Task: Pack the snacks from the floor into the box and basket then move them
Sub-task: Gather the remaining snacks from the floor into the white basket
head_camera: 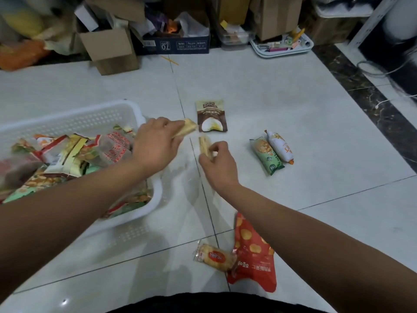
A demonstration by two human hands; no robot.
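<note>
White plastic mesh marks your target: the basket [90,118] sits on the floor [293,98] just under your left forearm, already heaped with wrapped snacks. Your left hand [155,145] is closed in a grip on a pale cracker packet [188,129], held clear of the floor just beyond the basket's far corner, which puts it only a short swing from the pile. Your right hand [217,164] pinches a second cracker packet [204,146] between thumb and fingertips, standing it on edge at the floor; whether it has fully left the tile I cannot tell. Working both hands at once makes sense here, since the two packets lay side by side.

Just past your left grip lies a brown pouch [211,116], flat on the tile. Out to the right of your right grip rest a green packet [266,155] and a white and orange packet [281,147], touching each other. Nearer your body, beneath your right forearm, lie a red bag [252,260] and a small rice cracker pack [214,257] touching its edge.

Judging from this, you are well into the packing, with five snacks left on the floor besides the two in hand. A cardboard box [110,50] stands open among the clutter well beyond both hands; I cannot say it is the one meant. The basket is near full, so drop these on the lower near side or they may slide off.
</note>
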